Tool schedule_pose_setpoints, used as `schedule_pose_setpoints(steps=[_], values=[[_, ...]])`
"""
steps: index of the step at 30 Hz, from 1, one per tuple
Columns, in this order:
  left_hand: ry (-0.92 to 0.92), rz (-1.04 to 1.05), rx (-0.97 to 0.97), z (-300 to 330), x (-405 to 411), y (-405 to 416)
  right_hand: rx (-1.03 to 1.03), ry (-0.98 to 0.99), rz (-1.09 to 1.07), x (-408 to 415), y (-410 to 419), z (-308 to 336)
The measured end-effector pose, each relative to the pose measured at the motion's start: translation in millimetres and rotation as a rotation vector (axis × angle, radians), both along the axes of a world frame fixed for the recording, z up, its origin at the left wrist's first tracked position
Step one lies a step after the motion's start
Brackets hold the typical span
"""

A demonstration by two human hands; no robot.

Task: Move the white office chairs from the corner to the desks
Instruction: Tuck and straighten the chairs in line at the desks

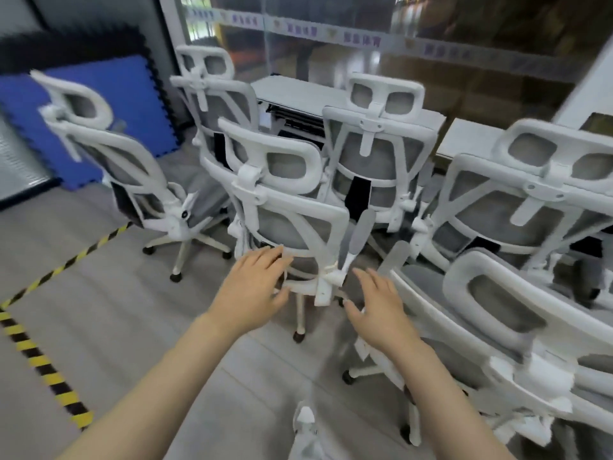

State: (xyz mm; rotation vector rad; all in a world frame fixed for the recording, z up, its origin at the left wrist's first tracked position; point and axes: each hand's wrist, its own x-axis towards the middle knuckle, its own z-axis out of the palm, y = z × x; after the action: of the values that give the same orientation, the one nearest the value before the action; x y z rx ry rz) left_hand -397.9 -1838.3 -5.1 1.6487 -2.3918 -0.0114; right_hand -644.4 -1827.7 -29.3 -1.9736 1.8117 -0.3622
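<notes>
From the head view: many white chairs packed close in the corner, backs turned this way, likely pushed together to save room. Middle chair [292,207] just ahead, nearest to both hands, so probably the one to move first. Left hand [255,287] stretched out with fingers spread wide, holding nothing, fingertips at the low back frame of that chair; touching or just short of it, hard to tell through the blur. Right hand [381,307] also wide and flat, holding nothing, just right of the same chair's back post, near but not on it. Both hands low and apart, most likely to catch the chair on two sides and roll it out straight. Another chair [497,313] tipped close on the right, near the right arm, easy to bump. One chair [132,174] off to the left, well apart, beside a blue mat [109,104] leaning on the far wall. White desk [298,92] at the far side, behind the chairs. Yellow and black tape [43,360] on the floor at near left, marking an edge.
</notes>
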Motion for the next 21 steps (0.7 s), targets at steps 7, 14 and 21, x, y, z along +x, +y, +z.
schedule_pose_setpoints(steps=[7,14,21], values=[[0.035,0.112,-0.028,21.7,57.3,-105.1,-0.092,-0.082,0.077,50.5,-140.3,31.5],[0.114,0.113,-0.101,60.6,71.3,-215.2,-0.179,-0.143,0.078,68.4,-256.2,69.7],[0.138,-0.075,-0.069,80.3,76.5,-333.9,-0.146,-0.109,-0.037,70.4,-335.9,66.2]])
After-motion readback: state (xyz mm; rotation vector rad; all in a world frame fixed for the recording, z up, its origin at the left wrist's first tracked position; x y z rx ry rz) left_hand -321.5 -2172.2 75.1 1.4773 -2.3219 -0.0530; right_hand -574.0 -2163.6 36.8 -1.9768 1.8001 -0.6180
